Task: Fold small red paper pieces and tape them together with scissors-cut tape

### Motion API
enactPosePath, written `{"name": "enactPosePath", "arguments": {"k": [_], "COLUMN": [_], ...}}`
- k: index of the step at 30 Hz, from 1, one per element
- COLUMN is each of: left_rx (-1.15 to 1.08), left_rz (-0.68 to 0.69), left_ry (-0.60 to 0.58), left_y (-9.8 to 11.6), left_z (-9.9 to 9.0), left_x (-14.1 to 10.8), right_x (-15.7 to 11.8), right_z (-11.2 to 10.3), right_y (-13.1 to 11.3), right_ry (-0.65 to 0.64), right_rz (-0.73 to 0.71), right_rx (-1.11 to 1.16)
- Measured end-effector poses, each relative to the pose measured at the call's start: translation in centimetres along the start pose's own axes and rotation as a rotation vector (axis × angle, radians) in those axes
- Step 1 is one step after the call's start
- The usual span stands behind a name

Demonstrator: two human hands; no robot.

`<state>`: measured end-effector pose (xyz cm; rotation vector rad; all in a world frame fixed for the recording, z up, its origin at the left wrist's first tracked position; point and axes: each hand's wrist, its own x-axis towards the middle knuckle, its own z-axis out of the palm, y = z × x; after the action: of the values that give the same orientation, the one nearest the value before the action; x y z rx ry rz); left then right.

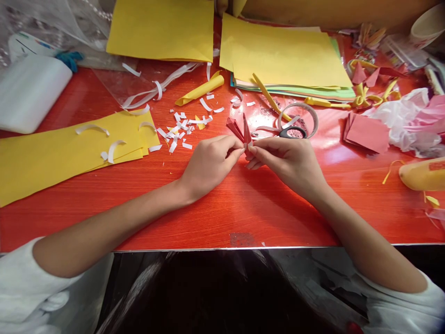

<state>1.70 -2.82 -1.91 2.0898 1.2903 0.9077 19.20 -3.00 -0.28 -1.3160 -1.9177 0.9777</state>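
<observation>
Between my two hands, just above the red table [208, 222], is a small folded piece of red paper [246, 127] with pointed parts sticking up. My left hand [213, 160] pinches its lower left side between thumb and forefinger. From the right, my right hand [288, 160] pinches the same paper, its other fingers curled below. Right behind my right hand lie scissors [293, 132] with a dark handle, partly hidden, and a ring-shaped roll of tape [314, 118]. A heap of white paper scraps [179, 130] lies beyond my left hand.
Yellow sheets [285, 55] are stacked at the back, with long yellow strips [69, 148] at left. A rolled yellow paper [201, 89] lies behind the scraps. Red paper squares [366, 132], a crumpled plastic bag [405, 123] and a yellow cylindrical object [422, 175] are at right.
</observation>
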Motion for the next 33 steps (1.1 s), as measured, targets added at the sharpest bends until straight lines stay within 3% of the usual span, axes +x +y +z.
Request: {"name": "enactPosePath", "arguments": {"k": [14, 20, 25, 29, 33], "left_rx": [-0.098, -0.066, 0.036, 0.044, 0.036], "left_rz": [-0.056, 0.069, 0.281, 0.264, 0.230], "left_ry": [-0.023, 0.120, 0.031, -0.008, 0.040], "left_y": [0.0, -0.1, -0.2, 0.0, 0.2], "left_z": [-0.1, 0.0, -0.1, -0.3, -0.3], "left_x": [0.3, 0.2, 0.1, 0.0, -0.1], "right_x": [0.3, 1.0, 1.1, 1.1, 1.0], "right_z": [-0.5, -1.2, -1.3, -1.2, -1.2], "right_y": [-0.1, 0.3, 0.7, 0.7, 0.5], "right_ry": [-0.038, -0.113, -0.141, -0.115, -0.163], "right_rz": [0.067, 0.175, 0.228, 0.242, 0.210], "right_rx": [0.162, 0.298, 0.402, 0.467, 0.444]}}
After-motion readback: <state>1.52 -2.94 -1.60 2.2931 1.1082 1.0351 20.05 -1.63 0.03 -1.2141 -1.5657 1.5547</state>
